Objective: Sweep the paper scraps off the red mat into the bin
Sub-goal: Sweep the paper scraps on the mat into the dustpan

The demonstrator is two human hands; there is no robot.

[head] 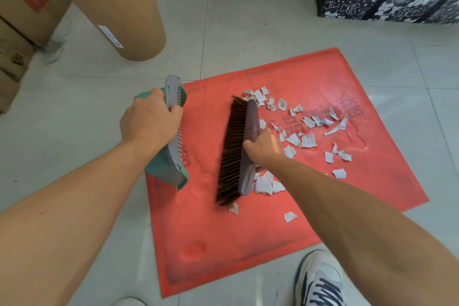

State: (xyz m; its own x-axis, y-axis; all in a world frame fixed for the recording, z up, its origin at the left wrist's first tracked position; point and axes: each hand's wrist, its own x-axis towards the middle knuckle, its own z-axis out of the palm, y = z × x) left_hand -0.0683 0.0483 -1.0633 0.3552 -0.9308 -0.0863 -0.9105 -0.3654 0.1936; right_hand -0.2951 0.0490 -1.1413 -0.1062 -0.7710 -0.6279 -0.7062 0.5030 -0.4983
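Both hands were busy over the red mat [248, 231]: the left hand [149, 120] was clenched around the grey rear rim of a teal dustpan [171, 171] tipped up on the mat's left edge, and the right hand [264, 148] gripped the grey back of a hand brush [237, 149] whose dark bristles faced the pan. Most paper scraps [308, 140] lay scattered on the mat to the right of the brush, behind its bristles; a small heap sat just beside the brush's near end, and two loose bits lay nearer the mat's front edge. The cardboard bin [119, 10], gold-rimmed, stood on the tiled floor well apart from the mat, beyond the dustpan.

As a judgement, a fast stroke could flick the light scraps past the raised pan onto the tiles, and the pan's lip, lifted as it was, might let pieces slide under. The mat looked rippled, so scraps could catch.

Faded dark characters were printed on the mat, unreadable; the bin carried a small white label, also too small to read.
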